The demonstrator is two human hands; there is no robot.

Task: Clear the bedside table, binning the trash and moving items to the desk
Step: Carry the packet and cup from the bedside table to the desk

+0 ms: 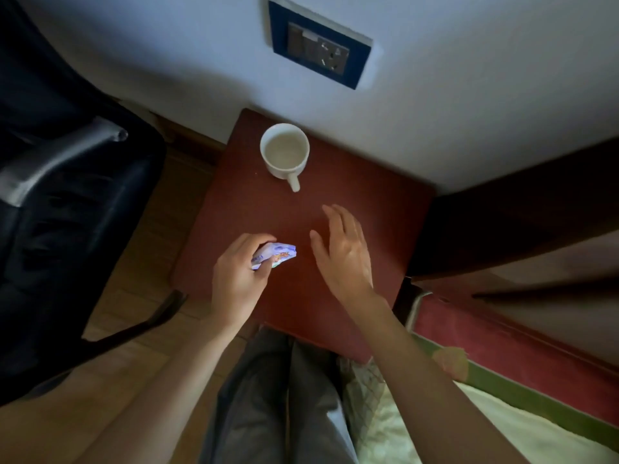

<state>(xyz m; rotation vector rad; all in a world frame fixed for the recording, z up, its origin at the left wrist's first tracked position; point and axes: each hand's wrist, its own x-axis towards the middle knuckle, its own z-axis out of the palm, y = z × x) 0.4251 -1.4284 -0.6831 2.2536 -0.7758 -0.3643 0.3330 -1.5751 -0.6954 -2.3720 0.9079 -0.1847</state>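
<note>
Dim red tabletop (335, 182): my left hand (236, 279) has fingers (258, 242) clamped on the crumpled wrapper (278, 254), likely bin-bound; right hand (345, 254), fingers spread, hovers near the mug (284, 150).

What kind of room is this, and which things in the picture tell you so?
Most likely a bedroom. A small reddish bedside table stands against the wall beside a bed with pale bedding, and a white mug sits on it. A black office chair on the left suggests a desk is near, though none is visible.
</note>
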